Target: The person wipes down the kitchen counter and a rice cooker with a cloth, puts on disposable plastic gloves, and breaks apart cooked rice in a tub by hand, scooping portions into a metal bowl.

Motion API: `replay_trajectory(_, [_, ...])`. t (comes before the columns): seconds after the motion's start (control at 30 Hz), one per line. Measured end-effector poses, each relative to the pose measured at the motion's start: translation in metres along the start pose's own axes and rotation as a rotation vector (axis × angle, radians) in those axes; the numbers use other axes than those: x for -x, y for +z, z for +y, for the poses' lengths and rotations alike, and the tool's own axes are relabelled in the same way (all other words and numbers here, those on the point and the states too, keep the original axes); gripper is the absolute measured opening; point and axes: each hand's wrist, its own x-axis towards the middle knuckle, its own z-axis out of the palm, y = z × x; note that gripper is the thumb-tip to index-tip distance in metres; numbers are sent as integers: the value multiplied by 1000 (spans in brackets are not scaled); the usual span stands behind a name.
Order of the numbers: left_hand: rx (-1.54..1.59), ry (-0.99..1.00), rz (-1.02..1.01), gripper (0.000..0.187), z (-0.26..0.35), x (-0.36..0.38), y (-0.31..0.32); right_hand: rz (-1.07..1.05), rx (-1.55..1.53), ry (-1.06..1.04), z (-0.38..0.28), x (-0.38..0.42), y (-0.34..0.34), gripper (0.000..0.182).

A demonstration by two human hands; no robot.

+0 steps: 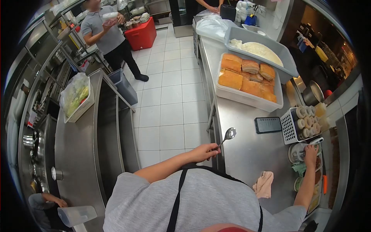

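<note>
A metal spoon is in my left hand, its bowl tilted up over the counter's edge. My right hand reaches to the counter's right side, over a round clear container; its fingers are bent, and what they hold is hard to make out. A white-handled utensil lies beside those fingers. Just below that container is a green cloth. Farther up the counter, a white basket holds small lidded jars, and a phone lies next to it.
A white tub of browned slabs and a grey tub of white food stand on the steel counter. A pink cloth lies nearer. A person stands beyond the left table; other people's arms show at the top and lower left.
</note>
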Motion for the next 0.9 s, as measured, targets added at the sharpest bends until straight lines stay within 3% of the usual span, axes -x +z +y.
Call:
replay_trajectory(0.03, [-5, 0, -9, 18, 1, -3, 0, 95, 16, -16, 7, 0, 14, 46])
replay_trajectory(0.3, [-47, 58, -81, 18, 0, -21, 3, 122, -124, 143, 7, 23, -38, 45])
replay_trajectory(0.53, [-88, 69, -95, 19, 1, -25, 1, 136, -254, 351, 29, 40, -17, 44])
replay_trajectory(0.63, [-87, 69, -108, 19, -1, -26, 0, 327, -456, 483, 34, 43, -7, 40])
replay_trajectory(0.7, [-100, 61, -113, 20, -4, -29, 2, 694, -603, 647, 27, 36, -2, 42])
replay_trajectory(0.73, [-100, 59, -119, 20, -4, -29, 3, 690, -600, 652, 24, 32, 4, 42])
replay_trajectory(0.8, [-144, 51, -121, 20, 1, -30, 5, 911, -808, 596, 21, 20, 14, 50])
replay_trajectory(0.9, [-120, 49, -134, 21, 11, -28, 10, 840, -974, 689, -6, 12, 11, 58])
